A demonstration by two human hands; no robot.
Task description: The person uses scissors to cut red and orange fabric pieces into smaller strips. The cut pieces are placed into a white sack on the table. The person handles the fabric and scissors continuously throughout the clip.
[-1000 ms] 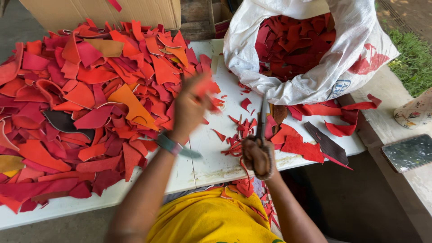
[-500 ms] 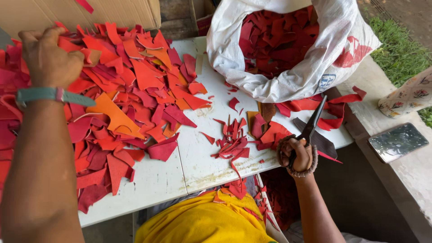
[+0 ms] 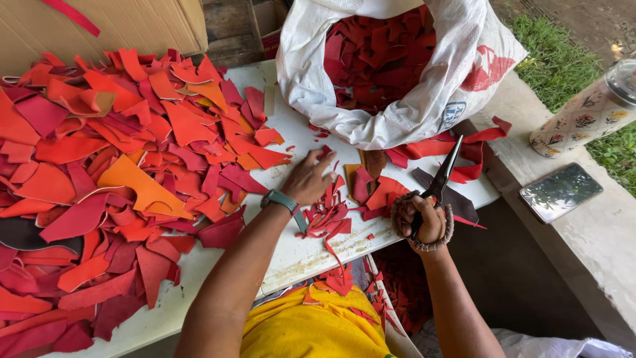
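A heap of red and orange leather offcuts (image 3: 112, 172) covers the left of the white table (image 3: 291, 255). The left hand (image 3: 308, 179) lies open, fingers spread on small red scraps (image 3: 328, 215). The right hand (image 3: 421, 219) is closed around black-handled scissors (image 3: 442, 174), blades pointing toward the white sack of red pieces (image 3: 397, 66).

Soft, even daylight, sharp focus throughout, slight wide-angle stretching at the edges.

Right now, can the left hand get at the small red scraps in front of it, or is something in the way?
Probably yes. The left hand rests on the white table, its fingers beside the small red scraps, with nothing between. The right hand holds scissors off to the side.
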